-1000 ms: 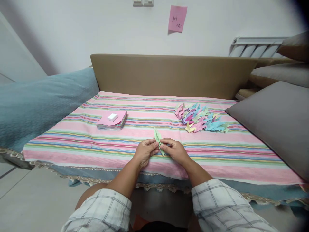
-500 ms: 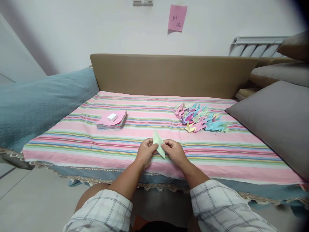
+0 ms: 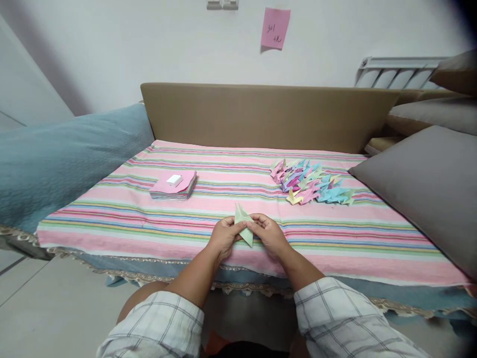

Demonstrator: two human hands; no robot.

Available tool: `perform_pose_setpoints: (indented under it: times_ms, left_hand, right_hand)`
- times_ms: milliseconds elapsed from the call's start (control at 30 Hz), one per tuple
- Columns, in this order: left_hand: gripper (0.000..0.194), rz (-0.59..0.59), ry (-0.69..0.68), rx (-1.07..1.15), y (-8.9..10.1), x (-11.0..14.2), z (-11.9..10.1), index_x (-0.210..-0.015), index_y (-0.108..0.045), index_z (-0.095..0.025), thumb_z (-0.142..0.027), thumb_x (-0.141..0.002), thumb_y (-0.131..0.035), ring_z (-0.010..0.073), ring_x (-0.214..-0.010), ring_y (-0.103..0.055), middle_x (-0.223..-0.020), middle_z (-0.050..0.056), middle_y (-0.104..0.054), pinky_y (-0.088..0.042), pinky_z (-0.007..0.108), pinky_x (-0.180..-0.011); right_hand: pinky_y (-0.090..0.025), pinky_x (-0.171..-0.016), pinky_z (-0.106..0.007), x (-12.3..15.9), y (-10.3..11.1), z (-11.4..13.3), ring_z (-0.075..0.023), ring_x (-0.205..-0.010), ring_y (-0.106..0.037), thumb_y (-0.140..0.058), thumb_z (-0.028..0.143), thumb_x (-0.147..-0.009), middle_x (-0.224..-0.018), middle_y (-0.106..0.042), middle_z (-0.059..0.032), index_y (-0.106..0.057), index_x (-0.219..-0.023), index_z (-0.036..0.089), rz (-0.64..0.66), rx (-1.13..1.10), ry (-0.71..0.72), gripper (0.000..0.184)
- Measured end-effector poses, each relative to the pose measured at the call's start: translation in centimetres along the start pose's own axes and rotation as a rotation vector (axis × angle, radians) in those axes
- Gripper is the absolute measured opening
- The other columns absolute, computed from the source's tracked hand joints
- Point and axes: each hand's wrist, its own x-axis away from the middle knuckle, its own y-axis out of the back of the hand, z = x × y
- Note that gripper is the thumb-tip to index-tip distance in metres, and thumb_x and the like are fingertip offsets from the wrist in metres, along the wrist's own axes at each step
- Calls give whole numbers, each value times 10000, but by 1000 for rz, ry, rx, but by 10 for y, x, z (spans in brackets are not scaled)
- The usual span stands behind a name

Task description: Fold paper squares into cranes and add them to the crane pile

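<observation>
Between my two hands is a folded piece of pale green paper (image 3: 244,235), pointed at its top and bottom ends. My left hand (image 3: 224,235) pinches its left side, thumb on top and fingers curled beneath. On the other side my right hand (image 3: 267,231) grips it the same way, and the two thumb tips nearly meet at the paper's middle. The upper end shows two narrow points with a gap between them. Both hands are just above the striped cloth (image 3: 149,233) near the seat's front edge.
A stack of coloured paper squares (image 3: 172,193) with a small white block (image 3: 174,180) on top lies to the left. Several folded paper cranes (image 3: 309,184) in mixed colours sit at the right. A grey cushion (image 3: 425,184) borders the right side, a brown backrest (image 3: 261,117) the back.
The upper end of the green paper has spread into two points. My thumbs have come closer together at its middle. The view has shifted very slightly.
</observation>
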Motion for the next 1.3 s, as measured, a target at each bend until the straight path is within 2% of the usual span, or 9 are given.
perform_pose_setpoints:
  times_ms: [167,333,567,767,967,1133,1200,1300]
  left_hand:
    - [350,55,-8,-106,-1,3,-3,-759,-707,-108,-315,-507,-833,117,-594,-605,-657,10,-682,-489,224,-619]
    - [341,85,7,-86,-3,5,-6,-751,-696,-123,-320,-507,-831,108,-593,-592,-656,-6,-675,-474,231,-636]
    - [322,122,38,-296,0,6,-6,-665,-660,-106,-330,-494,-815,83,-497,-517,-555,-21,-622,-376,200,-529]
    - [318,183,43,-373,0,8,-8,-640,-628,-113,-350,-510,-795,77,-496,-495,-544,-32,-597,-359,203,-530]
    - [308,197,36,-465,1,9,-7,-623,-609,-118,-361,-533,-776,75,-496,-478,-540,-41,-569,-344,200,-519]
    - [267,268,56,-478,1,11,-6,-621,-617,-122,-335,-559,-764,72,-491,-472,-529,-49,-563,-340,194,-508]
    - [274,252,61,-446,1,10,-7,-619,-626,-117,-328,-541,-782,77,-501,-488,-539,-39,-584,-359,196,-518]
    - [320,166,57,-311,1,7,-8,-659,-654,-109,-337,-501,-814,92,-532,-533,-587,-11,-634,-413,212,-558]
  right_hand:
    - [-417,-557,-237,0,2,0,-103,-557,-509,-734,440,-612,-622,-595,31,-621,-725,178,-52,-27,-33,307]
    - [-378,-536,-232,1,2,3,-89,-519,-464,-744,437,-604,-570,-557,49,-610,-679,178,-57,-56,-48,301]
    - [-396,-617,-243,1,2,5,-109,-621,-518,-755,405,-613,-686,-618,21,-655,-767,178,-18,-87,-20,292]
    - [-368,-573,-235,2,2,5,-94,-559,-471,-773,412,-579,-589,-576,38,-612,-617,169,-89,-123,-28,294]
    - [-340,-545,-227,3,2,7,-86,-551,-450,-757,430,-603,-616,-565,39,-621,-688,171,-40,-98,-36,305]
    - [-310,-517,-230,3,2,8,-79,-508,-404,-768,441,-578,-520,-487,59,-541,-557,170,-131,-71,-27,354]
    - [-324,-519,-233,3,2,9,-83,-510,-421,-756,462,-591,-541,-506,56,-557,-605,176,-122,-104,-49,348]
    - [-371,-540,-233,4,2,9,-94,-548,-488,-775,449,-568,-648,-573,47,-593,-818,203,-58,-161,-104,395]
